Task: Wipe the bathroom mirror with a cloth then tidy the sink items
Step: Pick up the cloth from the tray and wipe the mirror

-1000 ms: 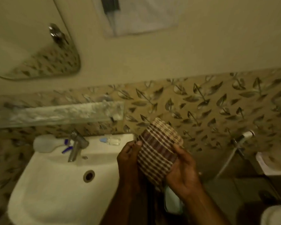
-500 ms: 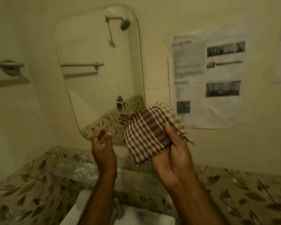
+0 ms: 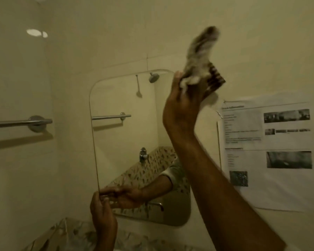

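Observation:
A frameless mirror [image 3: 123, 142] with rounded corners hangs on the pale tiled wall. My right hand [image 3: 181, 107] is raised at the mirror's top right corner and grips a brown-and-white checked cloth [image 3: 201, 60], which is blurred and sticks up above the mirror's top edge. My left hand [image 3: 102, 212] pinches the mirror's lower left edge with its fingertips. The mirror reflects that hand, a sleeve, a shower head and a towel rail. The sink is out of sight below.
A chrome towel rail [image 3: 25, 122] juts from the left wall. A printed paper notice [image 3: 268, 151] is stuck to the wall right of the mirror. A leaf-patterned tile band [image 3: 74, 234] runs along the bottom.
My view has swung up from the sink to the mirror. My right hand rose with the cloth to the mirror's top right corner. My left hand let go of the cloth and took the mirror's lower left edge.

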